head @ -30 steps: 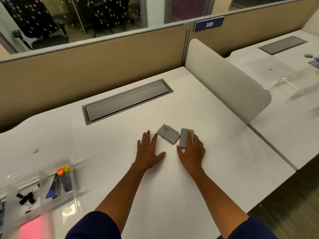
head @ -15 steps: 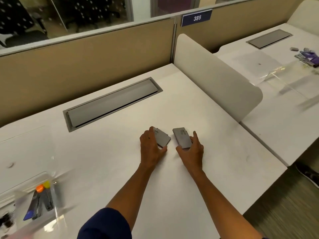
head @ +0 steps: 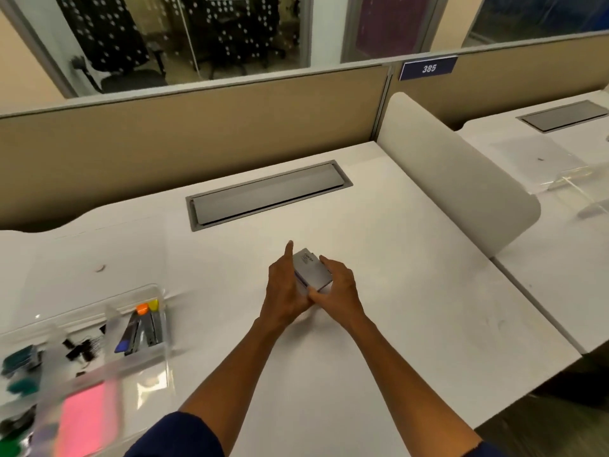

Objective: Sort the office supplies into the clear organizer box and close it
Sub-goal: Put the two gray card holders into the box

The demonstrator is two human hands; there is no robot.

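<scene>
**Both hands close on the grey boxes at the middle of the surface**

Here the landmark is the grey cable hatch (head: pixel 268 194) set flush in the white surface (head: pixel 412 324). Far to the near left of the hatch, at the surface's edge, sits the clear organizer box (head: pixel 99 341), blurred; its compartments show black binder clips (head: pixel 80 347), markers (head: pixel 141 328) with orange and yellow caps, green shapes and a pink pad (head: pixel 87 420). Straight in front of the hatch, toward the person, the left hand (head: pixel 285 291) and the right hand (head: pixel 339 288) meet, each grip pressed against a side of the small grey boxes (head: pixel 311 268), which appear stacked and tilted just above the surface; whether one or two are held is hard to tell. Behind the hatch runs a tan partition (head: pixel 197 127) with glass above it and office chairs beyond. To the hatch's right stands a white rounded divider (head: pixel 461 179), a blue sign (head: pixel 428 68) reading 385, and a neighbouring desk.
</scene>
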